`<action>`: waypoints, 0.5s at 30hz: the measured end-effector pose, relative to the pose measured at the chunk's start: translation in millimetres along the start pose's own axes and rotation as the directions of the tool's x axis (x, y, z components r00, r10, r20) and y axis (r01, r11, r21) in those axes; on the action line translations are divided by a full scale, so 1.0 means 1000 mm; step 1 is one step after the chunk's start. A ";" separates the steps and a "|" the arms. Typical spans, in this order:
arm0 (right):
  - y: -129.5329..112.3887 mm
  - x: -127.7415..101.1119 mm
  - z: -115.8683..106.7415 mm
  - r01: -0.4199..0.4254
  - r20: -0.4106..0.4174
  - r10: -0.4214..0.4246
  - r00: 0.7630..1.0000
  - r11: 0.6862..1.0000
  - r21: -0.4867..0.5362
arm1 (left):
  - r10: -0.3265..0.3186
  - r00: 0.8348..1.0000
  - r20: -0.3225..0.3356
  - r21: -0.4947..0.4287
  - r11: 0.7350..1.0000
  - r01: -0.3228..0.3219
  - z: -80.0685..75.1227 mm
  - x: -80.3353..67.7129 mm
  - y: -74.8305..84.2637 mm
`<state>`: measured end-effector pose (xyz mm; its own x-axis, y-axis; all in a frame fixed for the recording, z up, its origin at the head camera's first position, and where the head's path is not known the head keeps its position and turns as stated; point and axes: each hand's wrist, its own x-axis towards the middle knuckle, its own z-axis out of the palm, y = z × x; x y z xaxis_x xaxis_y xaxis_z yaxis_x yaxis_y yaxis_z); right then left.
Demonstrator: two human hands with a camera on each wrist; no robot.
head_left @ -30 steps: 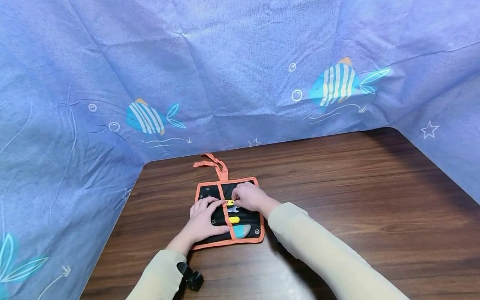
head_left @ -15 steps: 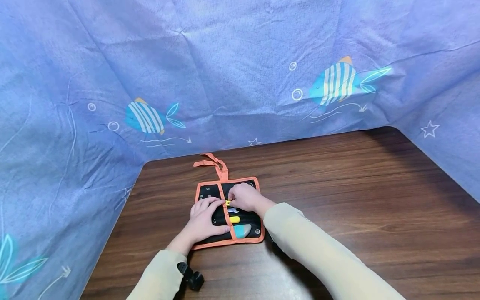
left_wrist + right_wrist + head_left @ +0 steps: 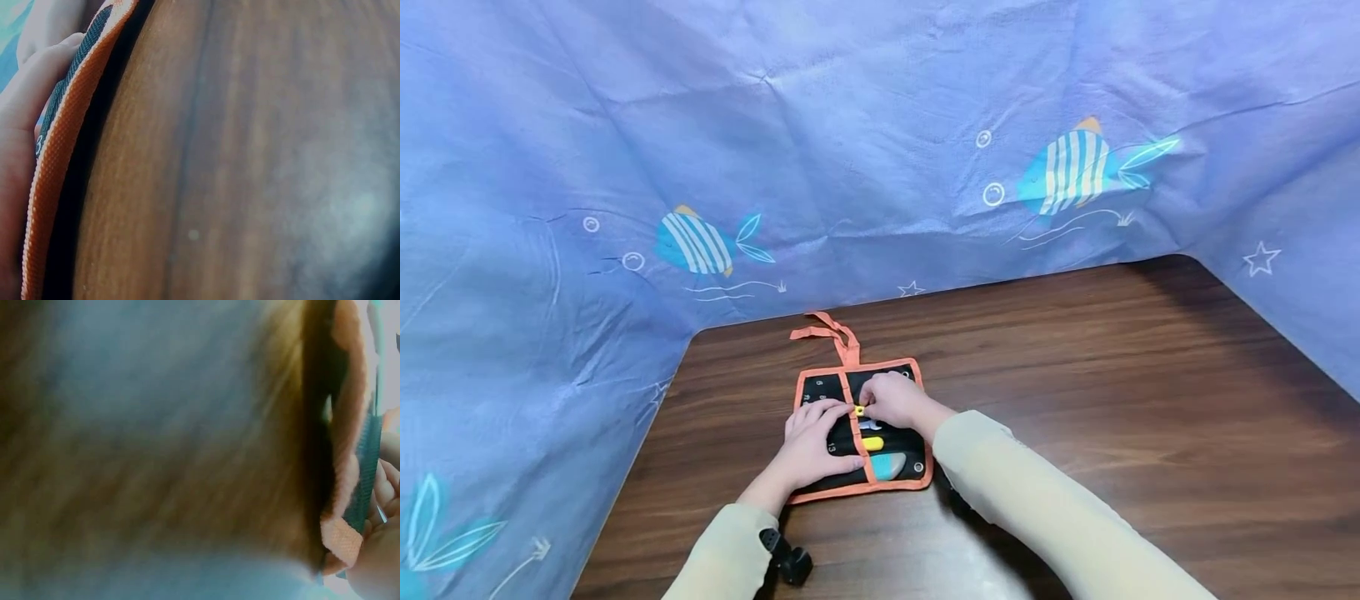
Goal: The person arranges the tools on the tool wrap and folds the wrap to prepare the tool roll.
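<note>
From the head camera: a person in cream sleeves works over a black tool pouch with orange edging, laid open flat near the back left corner of a dark wooden table. The left hand lies on the pouch's left half, fingers straight and spread, pressing the cloth down. The right hand has thumb and forefinger pinched on a small yellow tool at the pouch's centre seam. Below it sit a small silver wrench, a second yellow piece and a teal-handled tool, each in its own slot. An orange tie strap trails off the pouch's far edge. Blue cloth printed with striped fish walls in the table.

The step in hand looks like seating or drawing the yellow tool at its slot; which of the two cannot be told. The next move calls for a firm pinch and a straight slide along the slot, with the left hand pinning the cloth.

From the left wrist: the pouch's orange edge, part of the palm on it, and table grain beside.

From the right wrist: a blur, with the orange edge and fingertips at the right border; the grip cannot be made out here.
</note>
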<state>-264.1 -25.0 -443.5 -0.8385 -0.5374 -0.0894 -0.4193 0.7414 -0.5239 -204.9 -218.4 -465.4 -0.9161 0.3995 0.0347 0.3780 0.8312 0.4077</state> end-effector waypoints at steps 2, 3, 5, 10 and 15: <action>0.002 -0.004 -0.003 -0.020 -0.003 0.020 1.000 1.000 0.014 | 0.007 1.000 0.006 0.002 1.000 -0.007 0.003 0.002 0.001; 0.003 -0.006 -0.005 -0.024 -0.005 0.024 1.000 0.999 0.024 | 0.008 1.000 0.007 0.002 1.000 -0.008 0.004 0.003 0.002; 0.005 -0.008 -0.008 -0.012 -0.016 0.012 1.000 0.999 0.038 | -0.001 1.000 0.000 0.003 1.000 0.001 0.005 0.003 0.002; 0.008 -0.011 -0.015 0.013 -0.039 -0.011 0.999 0.999 0.038 | -0.021 1.000 -0.013 0.001 1.000 0.021 0.003 0.000 0.001; 0.019 -0.019 -0.023 0.005 -0.067 -0.004 0.998 1.000 0.026 | -0.022 1.000 -0.017 0.017 1.000 0.023 0.002 0.001 0.001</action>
<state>-264.4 8.4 -432.2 -0.8586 -0.5118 -0.0303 -0.4146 0.7279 -0.5462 -204.9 -215.9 -467.0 -0.9265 0.3742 0.0411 0.3593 0.8465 0.3929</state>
